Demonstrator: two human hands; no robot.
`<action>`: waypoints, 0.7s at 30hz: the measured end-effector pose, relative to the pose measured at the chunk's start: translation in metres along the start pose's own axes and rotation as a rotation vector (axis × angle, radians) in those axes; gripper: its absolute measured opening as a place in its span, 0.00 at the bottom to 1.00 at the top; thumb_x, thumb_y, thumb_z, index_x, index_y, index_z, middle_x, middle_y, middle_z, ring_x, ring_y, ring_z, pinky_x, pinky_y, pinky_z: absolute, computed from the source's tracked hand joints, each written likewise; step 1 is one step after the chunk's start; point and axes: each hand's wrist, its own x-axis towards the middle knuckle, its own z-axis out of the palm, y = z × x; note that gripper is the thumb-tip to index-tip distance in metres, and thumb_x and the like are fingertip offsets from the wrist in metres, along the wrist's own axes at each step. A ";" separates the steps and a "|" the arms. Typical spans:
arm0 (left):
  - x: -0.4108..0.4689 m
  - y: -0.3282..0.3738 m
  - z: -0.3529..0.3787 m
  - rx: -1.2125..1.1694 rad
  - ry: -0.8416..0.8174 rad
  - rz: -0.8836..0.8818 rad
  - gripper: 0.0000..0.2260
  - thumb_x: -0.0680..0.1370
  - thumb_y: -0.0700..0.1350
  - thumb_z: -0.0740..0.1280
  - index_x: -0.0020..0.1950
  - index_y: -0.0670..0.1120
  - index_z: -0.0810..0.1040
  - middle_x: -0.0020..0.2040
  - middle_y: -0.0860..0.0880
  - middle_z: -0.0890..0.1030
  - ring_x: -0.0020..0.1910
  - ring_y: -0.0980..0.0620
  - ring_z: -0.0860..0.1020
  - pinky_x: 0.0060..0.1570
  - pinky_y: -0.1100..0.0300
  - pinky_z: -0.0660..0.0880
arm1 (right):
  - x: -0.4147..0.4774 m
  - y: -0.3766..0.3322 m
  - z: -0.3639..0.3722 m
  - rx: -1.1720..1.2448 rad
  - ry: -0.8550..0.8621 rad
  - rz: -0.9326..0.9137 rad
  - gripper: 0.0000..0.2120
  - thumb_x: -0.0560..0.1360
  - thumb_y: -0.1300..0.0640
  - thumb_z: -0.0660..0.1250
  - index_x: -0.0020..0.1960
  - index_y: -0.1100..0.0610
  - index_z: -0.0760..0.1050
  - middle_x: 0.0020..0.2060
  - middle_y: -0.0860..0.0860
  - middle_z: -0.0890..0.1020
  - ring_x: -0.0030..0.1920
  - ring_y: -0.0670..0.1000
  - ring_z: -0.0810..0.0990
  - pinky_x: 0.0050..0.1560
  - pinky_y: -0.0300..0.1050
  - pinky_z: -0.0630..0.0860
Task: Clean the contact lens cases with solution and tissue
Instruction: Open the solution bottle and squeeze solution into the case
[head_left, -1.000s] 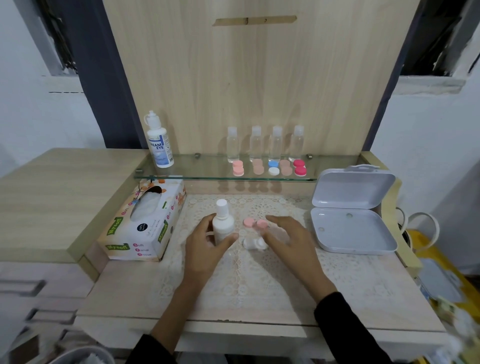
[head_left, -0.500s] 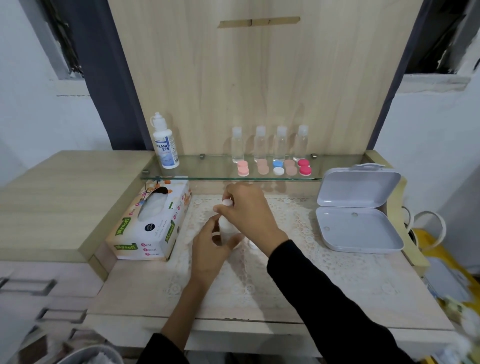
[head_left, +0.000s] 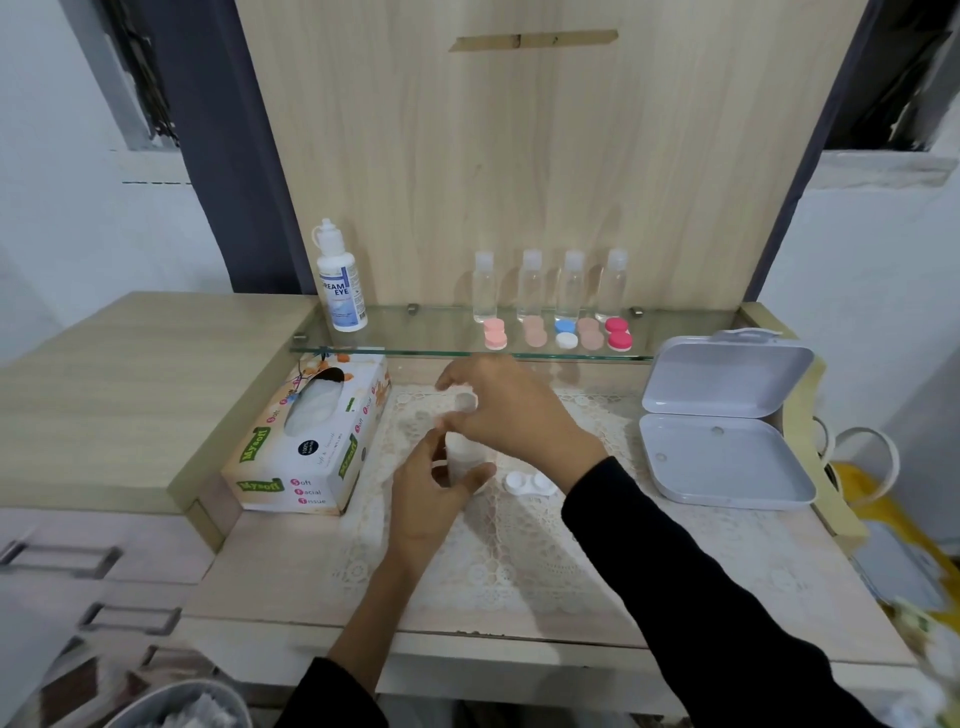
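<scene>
- your left hand grips the small white bottle, upright;
- your right hand pinches its cap from above;
- white lens case lies on the tabletop, just right of the bottle;
- tissue box to the left

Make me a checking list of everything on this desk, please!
Surface: lace mat on a wooden desk; glass shelf behind.
Job's things: small white bottle; white lens case beside it on the mat; tissue box at left; solution bottle on the shelf.
Clutter: four clear bottles and coloured lens cases on the shelf; open white box at right.
Hands: left hand grips the small white bottle; right hand holds its cap.
Cables: pale loop at right, cable or handle, cannot tell.
Surroundings: wooden back panel, white walls, drawers at left.
</scene>
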 end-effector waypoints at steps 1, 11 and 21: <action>0.000 0.001 0.000 -0.008 -0.002 0.000 0.21 0.66 0.53 0.77 0.55 0.61 0.73 0.47 0.59 0.81 0.46 0.66 0.79 0.41 0.74 0.73 | 0.000 0.000 0.000 -0.040 0.029 0.044 0.16 0.73 0.48 0.70 0.58 0.53 0.77 0.54 0.49 0.79 0.54 0.50 0.77 0.50 0.47 0.74; 0.002 -0.003 0.001 -0.038 0.003 0.008 0.21 0.66 0.52 0.77 0.53 0.63 0.73 0.48 0.58 0.81 0.47 0.63 0.79 0.43 0.70 0.75 | 0.000 -0.003 0.002 -0.025 0.014 -0.006 0.09 0.70 0.63 0.66 0.50 0.57 0.79 0.42 0.48 0.75 0.44 0.50 0.72 0.41 0.42 0.67; 0.002 -0.009 0.001 -0.040 -0.001 0.019 0.20 0.68 0.48 0.77 0.54 0.62 0.73 0.49 0.59 0.81 0.48 0.62 0.79 0.45 0.66 0.76 | 0.010 -0.005 -0.002 0.081 -0.041 -0.055 0.14 0.67 0.76 0.60 0.36 0.61 0.80 0.32 0.49 0.77 0.32 0.44 0.71 0.30 0.30 0.62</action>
